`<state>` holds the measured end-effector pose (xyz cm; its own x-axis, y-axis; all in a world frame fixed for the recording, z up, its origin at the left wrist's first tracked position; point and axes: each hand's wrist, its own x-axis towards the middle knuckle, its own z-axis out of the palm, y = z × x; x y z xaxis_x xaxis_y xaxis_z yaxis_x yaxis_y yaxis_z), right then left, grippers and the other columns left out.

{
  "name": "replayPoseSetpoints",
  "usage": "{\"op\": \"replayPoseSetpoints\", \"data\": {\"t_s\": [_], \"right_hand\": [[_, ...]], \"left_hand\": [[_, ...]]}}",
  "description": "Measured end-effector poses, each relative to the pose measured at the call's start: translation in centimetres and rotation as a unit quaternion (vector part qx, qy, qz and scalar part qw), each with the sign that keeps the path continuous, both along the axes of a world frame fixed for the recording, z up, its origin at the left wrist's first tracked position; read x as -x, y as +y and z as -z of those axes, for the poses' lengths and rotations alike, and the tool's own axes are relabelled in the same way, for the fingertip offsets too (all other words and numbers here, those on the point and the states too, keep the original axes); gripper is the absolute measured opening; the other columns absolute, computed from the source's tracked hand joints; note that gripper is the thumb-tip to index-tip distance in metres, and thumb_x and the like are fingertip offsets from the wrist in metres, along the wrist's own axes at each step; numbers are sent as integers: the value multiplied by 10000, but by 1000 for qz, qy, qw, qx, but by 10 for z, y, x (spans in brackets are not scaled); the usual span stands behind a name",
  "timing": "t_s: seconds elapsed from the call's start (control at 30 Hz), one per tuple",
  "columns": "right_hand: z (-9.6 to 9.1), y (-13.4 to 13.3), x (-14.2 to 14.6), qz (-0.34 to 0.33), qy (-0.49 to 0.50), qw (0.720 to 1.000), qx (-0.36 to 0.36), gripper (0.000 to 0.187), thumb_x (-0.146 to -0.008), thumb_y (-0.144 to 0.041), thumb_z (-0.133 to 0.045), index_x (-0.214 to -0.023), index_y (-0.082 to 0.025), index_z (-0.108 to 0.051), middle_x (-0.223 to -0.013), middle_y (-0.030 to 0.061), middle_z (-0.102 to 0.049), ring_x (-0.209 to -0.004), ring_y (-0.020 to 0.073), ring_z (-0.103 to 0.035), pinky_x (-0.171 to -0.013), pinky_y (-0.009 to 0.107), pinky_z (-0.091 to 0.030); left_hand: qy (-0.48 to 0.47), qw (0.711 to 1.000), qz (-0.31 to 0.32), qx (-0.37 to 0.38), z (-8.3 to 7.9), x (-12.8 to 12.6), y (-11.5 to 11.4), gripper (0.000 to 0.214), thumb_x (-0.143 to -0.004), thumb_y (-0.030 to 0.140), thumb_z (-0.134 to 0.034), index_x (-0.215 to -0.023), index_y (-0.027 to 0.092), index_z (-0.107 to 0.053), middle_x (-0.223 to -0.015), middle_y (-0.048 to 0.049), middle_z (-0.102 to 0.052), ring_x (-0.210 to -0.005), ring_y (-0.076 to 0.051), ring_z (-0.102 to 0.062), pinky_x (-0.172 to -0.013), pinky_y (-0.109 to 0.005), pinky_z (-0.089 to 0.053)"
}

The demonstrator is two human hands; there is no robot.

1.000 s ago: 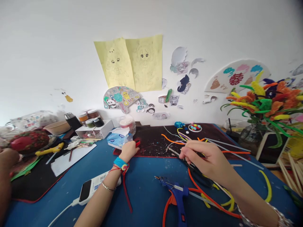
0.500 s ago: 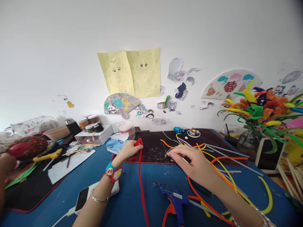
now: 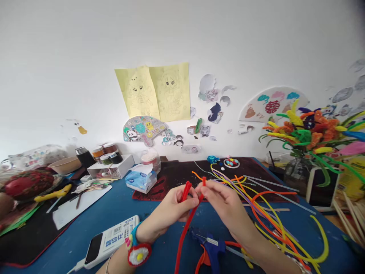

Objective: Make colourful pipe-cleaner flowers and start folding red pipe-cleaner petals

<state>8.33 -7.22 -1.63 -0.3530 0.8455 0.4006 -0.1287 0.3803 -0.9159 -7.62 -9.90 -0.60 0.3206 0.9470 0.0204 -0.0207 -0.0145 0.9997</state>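
Note:
A fuzzy red pipe cleaner (image 3: pixel 182 238) is bent over near its upper part and hangs down toward me, past the front edge of the picture. My left hand (image 3: pixel 175 205) is closed around its folded part, the red loop poking up above the thumb. Close beside it, my right hand (image 3: pixel 221 199) pinches a short red end between thumb and fingers. The two hands nearly touch over the blue table. Just below them lies a blue glue gun (image 3: pixel 209 245) with an orange trigger, partly covered by my right wrist.
Orange, yellow and purple pipe cleaners (image 3: pixel 273 213) spread to the right. A tissue pack (image 3: pixel 141 178) and a white power bank (image 3: pixel 118 236) lie left. Pipe-cleaner flowers (image 3: pixel 313 133) stand in a vase at right. A small dish of pom-poms (image 3: pixel 231 163) sits behind. Another person's hand (image 3: pixel 5 203) shows far left.
My left hand has moved right and nearer with the red pipe cleaner. My right hand has come down to meet it and now grips the red end.

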Motion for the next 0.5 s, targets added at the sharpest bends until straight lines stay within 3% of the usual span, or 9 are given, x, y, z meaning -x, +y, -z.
{"op": "replayPoseSetpoints", "data": {"t_s": [0.1, 0.17, 0.27, 0.33, 0.5], "right_hand": [[-4, -2, -9, -7, 39, 998, 51, 231, -893, -406, -476, -887, -200, -580, -602, -34, -535, -580, 123, -551, -656, 268, -487], [-6, -4, -14, -13, -24, 999, 32, 252, -901, -428, -450, -909, -210, -576, -509, -68, -434, -433, 96, -441, -510, 241, -432], [-7, -10, -16, 25, -151, 986, -69, 249, -915, -409, -426, -911, -218, -585, -561, -48, -462, -476, 100, -430, -481, 236, -339], [-8, -15, -14, 55, -186, 974, -115, 230, -931, -380, -398, -946, -224, -566, -586, -46, -470, -509, 105, -433, -500, 241, -317], [-5, -23, -8, 38, -205, 972, -112, 214, -950, -355, -350, -908, -215, -507, -557, -67, -424, -467, 94, -386, -477, 235, -278]], "left_hand": [[-77, 997, 24, 2, -4, -1, -5, 213, -855, 372, -529, -947, 193, -457, -538, 104, -257, -436, -45, -155, -419, -193, -191], [-111, 993, 33, 11, -6, -2, -8, 213, -901, 388, -431, -981, 193, -457, -581, 88, -259, -448, -48, -139, -428, -202, -196], [-138, 990, 25, 18, -5, -3, -10, 248, -934, 401, -320, -969, 198, -457, -604, 71, -285, -451, -54, -157, -438, -211, -213], [-144, 989, 17, 17, -3, -3, -10, 268, -937, 410, -299, -973, 200, -461, -597, 70, -284, -449, -56, -166, -439, -213, -219], [-143, 990, 2, -3, -1, -5, -15, 379, -939, 402, -295, -1181, 177, -480, -602, 68, -262, -454, -57, -162, -436, -217, -218]]}}
